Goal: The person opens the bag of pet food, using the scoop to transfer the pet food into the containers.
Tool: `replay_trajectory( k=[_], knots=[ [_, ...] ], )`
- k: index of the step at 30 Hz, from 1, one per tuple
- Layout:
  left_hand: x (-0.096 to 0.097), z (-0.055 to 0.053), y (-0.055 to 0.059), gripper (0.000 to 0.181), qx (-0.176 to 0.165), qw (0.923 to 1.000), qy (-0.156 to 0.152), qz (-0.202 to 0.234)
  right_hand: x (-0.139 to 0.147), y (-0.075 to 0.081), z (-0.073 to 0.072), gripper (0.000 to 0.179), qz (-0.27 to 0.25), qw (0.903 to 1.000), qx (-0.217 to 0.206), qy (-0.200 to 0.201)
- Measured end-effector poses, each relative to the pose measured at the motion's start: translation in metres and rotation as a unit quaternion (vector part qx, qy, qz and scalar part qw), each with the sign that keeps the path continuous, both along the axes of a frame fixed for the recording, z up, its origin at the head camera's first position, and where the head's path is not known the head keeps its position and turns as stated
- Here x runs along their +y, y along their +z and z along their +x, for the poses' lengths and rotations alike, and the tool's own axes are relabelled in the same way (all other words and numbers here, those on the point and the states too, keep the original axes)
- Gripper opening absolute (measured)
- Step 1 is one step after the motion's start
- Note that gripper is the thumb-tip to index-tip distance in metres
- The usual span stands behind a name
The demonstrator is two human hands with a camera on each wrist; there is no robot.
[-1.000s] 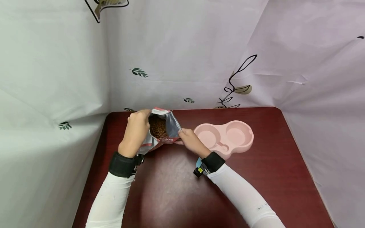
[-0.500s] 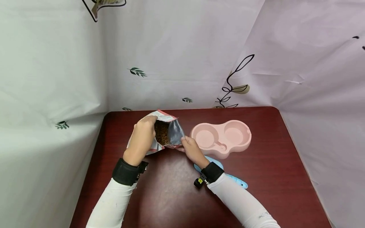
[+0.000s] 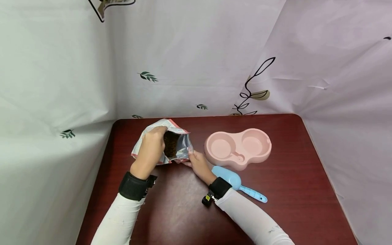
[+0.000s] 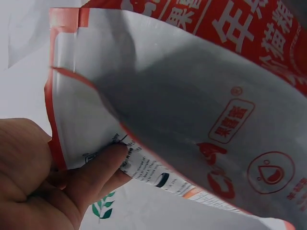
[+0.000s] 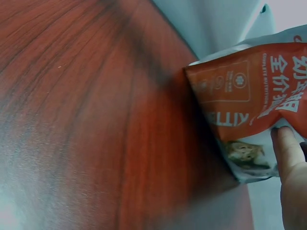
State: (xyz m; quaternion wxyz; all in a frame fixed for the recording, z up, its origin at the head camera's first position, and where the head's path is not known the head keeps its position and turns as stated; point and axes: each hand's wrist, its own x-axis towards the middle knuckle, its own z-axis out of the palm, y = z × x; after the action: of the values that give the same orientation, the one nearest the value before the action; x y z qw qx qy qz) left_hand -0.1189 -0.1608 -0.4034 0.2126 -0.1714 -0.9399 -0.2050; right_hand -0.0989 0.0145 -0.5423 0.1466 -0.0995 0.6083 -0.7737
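Observation:
A red and white cat food bag [image 3: 162,125] lies tilted at the back left of the table, its mouth turned rightward. Brown kibble [image 3: 170,144] shows inside against the silver lining. My left hand [image 3: 149,149] pinches the upper left edge of the mouth; in the left wrist view, the thumb [image 4: 103,167] presses the printed panel. With its thumb at the rim, my right hand [image 3: 200,166] grips the opposite, right-hand edge. The right wrist view shows one finger [image 5: 286,146] against the bag's front, which has a cat picture and "KITTEN" lettering.
A pink double-bowl feeder [image 3: 237,149] stands right of the bag. A light blue scoop [image 3: 252,194] lies in front of it, partly covered by my right wrist. The dark red table [image 3: 294,163] ends at white cloth walls [image 3: 190,61] behind and beside it.
The bag has tipped over so that its printed left panel shows and its mouth faces more to the right. My right forearm has shifted left, uncovering most of the blue scoop.

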Motion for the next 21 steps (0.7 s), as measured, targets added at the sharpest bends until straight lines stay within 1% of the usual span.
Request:
replay_trajectory(
  k=[2, 6, 8, 13, 17, 21],
  knots=[
    [-0.001, 0.0, -0.004, 0.031, -0.004, 1.0, 0.001, 0.0, -0.002, 0.0, 0.0, 0.039, 0.003, 1.0, -0.004, -0.002],
    [-0.005, -0.002, -0.009, 0.028, -0.003, 1.0, 0.007, 0.004, -0.007, 0.006, 0.0, 0.036, 0.012, 0.9999, -0.003, 0.0],
    [-0.006, -0.003, -0.01, 0.027, -0.001, 0.9999, 0.008, 0.007, -0.009, 0.01, -0.001, 0.036, 0.01, 0.9999, 0.002, 0.006],
    [-0.01, -0.005, -0.011, 0.027, 0.003, 0.9999, 0.006, 0.012, -0.012, 0.012, -0.003, 0.037, 0.002, 0.9999, -0.004, 0.016],
    [-0.01, -0.004, -0.011, 0.03, 0.005, 0.9999, -0.002, 0.011, -0.01, 0.015, -0.001, 0.037, 0.027, 0.9995, -0.005, 0.012],
    [-0.008, -0.001, -0.011, 0.029, 0.004, 0.9999, -0.008, 0.006, -0.007, 0.018, 0.002, 0.035, 0.052, 0.9986, -0.005, 0.011]
  ],
)
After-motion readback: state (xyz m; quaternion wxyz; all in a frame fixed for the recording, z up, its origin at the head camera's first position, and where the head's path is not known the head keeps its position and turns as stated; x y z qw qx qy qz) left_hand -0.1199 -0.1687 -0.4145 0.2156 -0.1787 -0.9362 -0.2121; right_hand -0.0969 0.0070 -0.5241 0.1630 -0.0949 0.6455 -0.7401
